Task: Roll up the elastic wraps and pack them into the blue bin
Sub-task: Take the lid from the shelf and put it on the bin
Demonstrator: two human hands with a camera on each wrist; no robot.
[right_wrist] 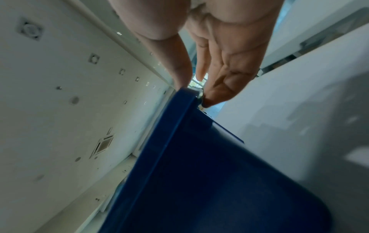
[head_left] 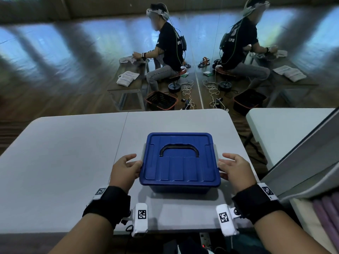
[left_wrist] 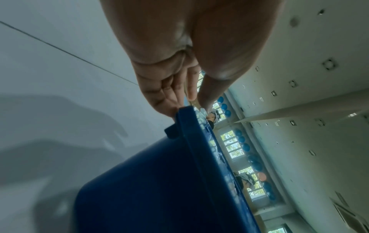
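The blue bin (head_left: 180, 162) stands on the white table (head_left: 64, 162) with its lid closed and its dark handle lying flat. My left hand (head_left: 136, 161) is at the bin's left side, thumb above and fingers below the grey latch (head_left: 143, 153). In the left wrist view the left hand (left_wrist: 194, 102) pinches that latch at the bin's (left_wrist: 159, 189) rim. My right hand (head_left: 222, 161) mirrors it on the right latch (head_left: 216, 153); the right wrist view has the right hand (right_wrist: 194, 89) pinching at the corner of the bin (right_wrist: 209, 181). No elastic wrap is in view.
A second white table (head_left: 284, 129) stands to the right. Purple ribbed material (head_left: 326, 213) lies in a white container at the lower right. Beyond the table a seated person (head_left: 165, 52) works at a bench, with a dark basket (head_left: 161, 100) and cables on the floor.
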